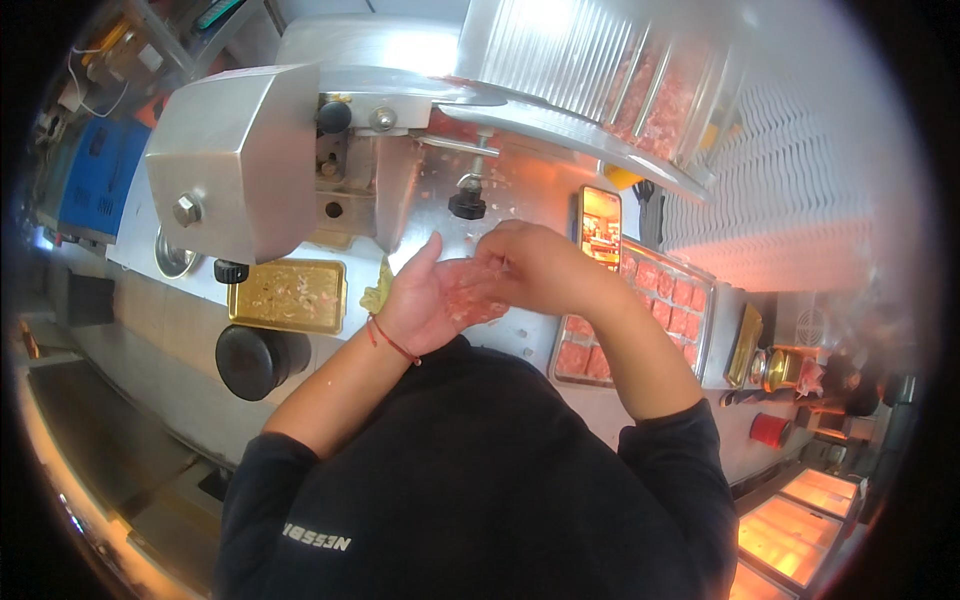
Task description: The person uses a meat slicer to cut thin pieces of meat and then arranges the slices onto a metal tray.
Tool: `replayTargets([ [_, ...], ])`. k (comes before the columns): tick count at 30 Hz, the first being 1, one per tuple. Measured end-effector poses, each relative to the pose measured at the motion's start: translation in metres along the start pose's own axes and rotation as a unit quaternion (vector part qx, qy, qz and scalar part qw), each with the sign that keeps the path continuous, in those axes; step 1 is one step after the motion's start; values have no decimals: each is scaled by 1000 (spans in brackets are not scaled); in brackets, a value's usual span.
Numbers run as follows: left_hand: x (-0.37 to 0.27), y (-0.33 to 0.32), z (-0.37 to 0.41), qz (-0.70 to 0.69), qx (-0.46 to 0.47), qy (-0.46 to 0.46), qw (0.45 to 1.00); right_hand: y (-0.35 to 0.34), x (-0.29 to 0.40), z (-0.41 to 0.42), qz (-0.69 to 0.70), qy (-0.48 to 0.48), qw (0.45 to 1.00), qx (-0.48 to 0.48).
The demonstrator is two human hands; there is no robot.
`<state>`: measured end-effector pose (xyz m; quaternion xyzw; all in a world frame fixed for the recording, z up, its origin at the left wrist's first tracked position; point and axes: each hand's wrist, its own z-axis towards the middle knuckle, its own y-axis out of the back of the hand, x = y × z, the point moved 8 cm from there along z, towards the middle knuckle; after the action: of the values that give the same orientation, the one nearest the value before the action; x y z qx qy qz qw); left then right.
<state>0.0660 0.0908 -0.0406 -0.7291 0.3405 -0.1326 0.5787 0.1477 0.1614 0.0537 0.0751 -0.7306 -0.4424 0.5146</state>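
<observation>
Thin raw meat slices [474, 304] lie across the palm and fingers of my left hand [417, 300], which is turned up and wears a red cord bracelet at the wrist. From above, my right hand [536, 266] has its bent fingers on the same meat, with the fingertips partly hidden. Both hands are just in front of a metal meat slicer [247, 165], over its base. Beside my right forearm, a tray [709, 330] holds rows of folded meat portions [660, 311], partly covered by the arm.
The slicer's round blade [525, 109] curves beyond my hands, with more meat [667, 97] behind it. A phone [600, 225] stands near the tray. At left are a gold tray [286, 296] with scraps and a black round stool [249, 361]. A yellow-green cloth [375, 294] lies by my left wrist.
</observation>
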Motion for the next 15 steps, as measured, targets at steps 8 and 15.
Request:
replayTargets([
  [8, 7, 8, -13, -2, -12, 1, 1000, -46, -11, -22, -59, -3, 993, -99],
  [15, 8, 4, -14, 127, 27, -14, 992, -20, -13, -50, -2, -14, 955, -297],
])
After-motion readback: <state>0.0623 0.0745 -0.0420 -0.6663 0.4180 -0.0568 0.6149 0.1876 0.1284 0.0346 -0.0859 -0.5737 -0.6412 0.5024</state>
